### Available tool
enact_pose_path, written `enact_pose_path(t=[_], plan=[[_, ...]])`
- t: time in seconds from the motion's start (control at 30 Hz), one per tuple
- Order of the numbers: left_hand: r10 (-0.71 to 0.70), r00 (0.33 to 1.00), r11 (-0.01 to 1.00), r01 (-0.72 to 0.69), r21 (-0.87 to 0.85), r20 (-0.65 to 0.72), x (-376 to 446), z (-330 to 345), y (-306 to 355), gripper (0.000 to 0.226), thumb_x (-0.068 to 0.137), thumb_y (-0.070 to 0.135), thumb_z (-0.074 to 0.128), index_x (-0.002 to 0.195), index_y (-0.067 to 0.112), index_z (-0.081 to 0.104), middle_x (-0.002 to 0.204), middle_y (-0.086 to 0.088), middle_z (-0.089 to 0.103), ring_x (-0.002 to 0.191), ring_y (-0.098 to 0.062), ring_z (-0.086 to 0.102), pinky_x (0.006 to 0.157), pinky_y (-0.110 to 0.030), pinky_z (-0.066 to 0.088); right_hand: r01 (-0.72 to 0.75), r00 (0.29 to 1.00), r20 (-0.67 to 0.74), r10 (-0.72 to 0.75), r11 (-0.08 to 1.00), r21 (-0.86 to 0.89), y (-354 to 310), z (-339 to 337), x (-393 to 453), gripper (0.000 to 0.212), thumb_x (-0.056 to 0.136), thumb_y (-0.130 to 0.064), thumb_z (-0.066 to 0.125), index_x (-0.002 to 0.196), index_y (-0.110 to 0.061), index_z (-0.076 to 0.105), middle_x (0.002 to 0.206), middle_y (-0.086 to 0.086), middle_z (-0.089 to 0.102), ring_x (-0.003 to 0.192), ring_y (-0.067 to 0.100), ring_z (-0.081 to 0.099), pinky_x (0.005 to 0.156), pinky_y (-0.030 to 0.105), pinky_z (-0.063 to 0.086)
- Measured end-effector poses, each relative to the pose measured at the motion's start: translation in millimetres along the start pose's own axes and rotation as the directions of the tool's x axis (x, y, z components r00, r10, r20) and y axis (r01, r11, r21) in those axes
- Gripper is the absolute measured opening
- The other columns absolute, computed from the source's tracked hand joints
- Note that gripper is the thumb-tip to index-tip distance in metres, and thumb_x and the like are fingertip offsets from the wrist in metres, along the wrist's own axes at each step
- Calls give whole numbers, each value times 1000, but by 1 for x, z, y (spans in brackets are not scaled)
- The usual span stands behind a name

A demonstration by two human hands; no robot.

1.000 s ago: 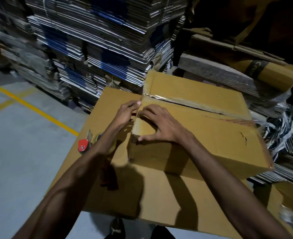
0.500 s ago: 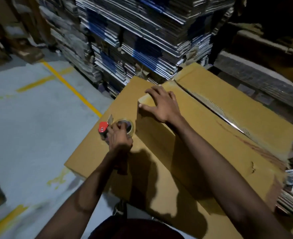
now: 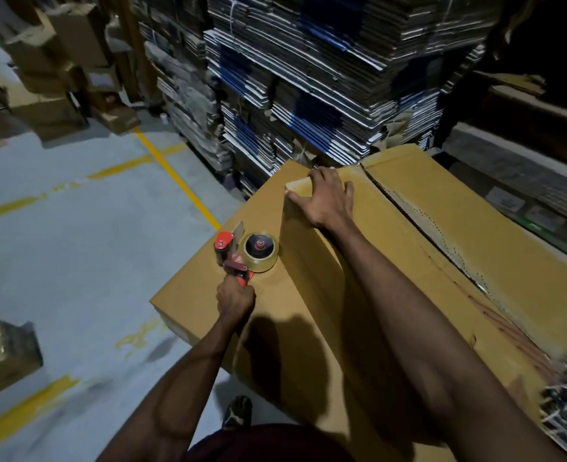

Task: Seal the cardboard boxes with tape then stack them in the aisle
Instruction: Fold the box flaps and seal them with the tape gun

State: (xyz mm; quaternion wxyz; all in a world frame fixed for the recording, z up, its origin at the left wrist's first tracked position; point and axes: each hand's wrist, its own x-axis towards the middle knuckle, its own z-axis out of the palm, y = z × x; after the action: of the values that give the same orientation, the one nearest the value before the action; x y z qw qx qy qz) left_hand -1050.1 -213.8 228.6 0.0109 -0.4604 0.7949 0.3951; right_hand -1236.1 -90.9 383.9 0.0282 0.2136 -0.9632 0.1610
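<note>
The tape dispenser (image 3: 246, 253) is held tight in the left hand (image 3: 235, 300), just left of the top box (image 3: 392, 248). The right hand (image 3: 329, 200) is laid flat on that box's far corner. The tape could be stuck on crooked if the box slides.

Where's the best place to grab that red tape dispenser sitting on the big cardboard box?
Grip the red tape dispenser by its handle, coming from the near side. The handle points back toward the person, while the clear tape roll and cutter sit at the far end. The left hand holds it that way already.
</note>
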Motion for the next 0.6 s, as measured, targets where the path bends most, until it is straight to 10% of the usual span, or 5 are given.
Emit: enact_pose_path(t=[0.3, 0.6], plan=[[55, 995, 998, -54, 16, -85, -4, -26, 23, 19, 88, 33, 63, 82, 17, 56, 88, -9, 67, 86, -33, 66, 78, -38, 56, -17, 1000, -3, 17, 1000, -2, 3, -5, -10, 89, 92, -76, 50, 158, -18, 38, 169, 3, 28, 158, 23, 15, 125, 55, 10], [41, 977, 809, 91, -581, 210, 2, -61, 47, 10, 81, 13, 65, 71, 10, 66, 51, -1, 52, 37, -17, 42, 40, -21, 30, -45, 998, -33, 45, 999, 20, -3, 2, -23, 92, 89, -78, 52, 153, -12, 44, 161, 8, 37, 153, 28, 25, 124, 62, 14]])
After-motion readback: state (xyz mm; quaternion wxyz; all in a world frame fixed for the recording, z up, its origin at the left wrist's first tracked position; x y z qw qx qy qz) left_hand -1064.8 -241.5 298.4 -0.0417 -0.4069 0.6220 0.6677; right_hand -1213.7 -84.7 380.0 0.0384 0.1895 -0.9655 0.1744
